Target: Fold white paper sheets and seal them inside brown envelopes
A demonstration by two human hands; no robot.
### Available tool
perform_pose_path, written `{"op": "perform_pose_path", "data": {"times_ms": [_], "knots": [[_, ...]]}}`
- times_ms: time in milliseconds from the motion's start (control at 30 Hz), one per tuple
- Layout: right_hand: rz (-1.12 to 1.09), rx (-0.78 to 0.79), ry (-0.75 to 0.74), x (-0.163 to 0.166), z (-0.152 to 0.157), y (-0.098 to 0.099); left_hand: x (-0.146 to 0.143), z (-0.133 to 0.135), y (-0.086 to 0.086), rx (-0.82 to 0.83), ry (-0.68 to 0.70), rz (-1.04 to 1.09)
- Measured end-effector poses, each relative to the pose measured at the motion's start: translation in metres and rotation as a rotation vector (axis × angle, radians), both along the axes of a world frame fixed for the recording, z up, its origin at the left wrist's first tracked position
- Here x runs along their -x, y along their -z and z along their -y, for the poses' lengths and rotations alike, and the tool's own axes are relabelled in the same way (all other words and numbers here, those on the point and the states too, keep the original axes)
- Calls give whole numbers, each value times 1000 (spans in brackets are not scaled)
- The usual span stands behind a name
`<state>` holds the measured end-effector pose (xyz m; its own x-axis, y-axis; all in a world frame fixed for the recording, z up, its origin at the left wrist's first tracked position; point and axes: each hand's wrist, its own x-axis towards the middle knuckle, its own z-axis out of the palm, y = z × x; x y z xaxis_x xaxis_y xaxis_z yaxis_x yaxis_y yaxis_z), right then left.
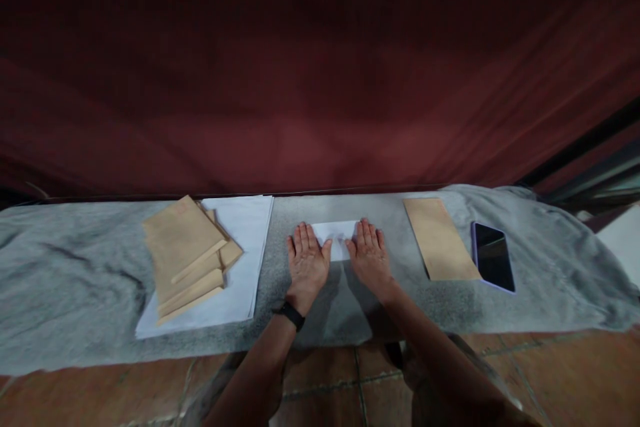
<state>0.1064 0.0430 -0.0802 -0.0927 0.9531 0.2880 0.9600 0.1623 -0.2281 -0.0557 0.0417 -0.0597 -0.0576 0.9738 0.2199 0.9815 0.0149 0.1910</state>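
A small white sheet of paper [336, 232], apparently folded, lies flat on the grey cloth in front of me. My left hand [307, 259] rests palm down over its left end, fingers stretched out and pointing away from me. Over the right end lies my right hand [369, 253], also flat with its fingers extended. Both thumbs point inward across the paper, with a white strip showing between them. The ends of the paper are hidden beneath the hands.
On the left, several brown envelopes [183, 240] lie on a stack of white paper [245, 280]. To the right are a single brown envelope [440, 240] and a phone [493, 257] with a purple edge. Grey cloth [75, 280] covers the surface, against a dark red backdrop [320, 113].
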Motion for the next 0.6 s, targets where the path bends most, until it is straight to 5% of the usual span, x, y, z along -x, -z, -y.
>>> {"op": "perform_pose_path", "data": {"times_ms": [267, 600], "knots": [[-51, 88, -157, 11, -2, -13, -15, 6, -7, 35, 416, -25], [12, 113, -179, 12, 5, -10, -16, -1, 6, 128, 407, -121]]}}
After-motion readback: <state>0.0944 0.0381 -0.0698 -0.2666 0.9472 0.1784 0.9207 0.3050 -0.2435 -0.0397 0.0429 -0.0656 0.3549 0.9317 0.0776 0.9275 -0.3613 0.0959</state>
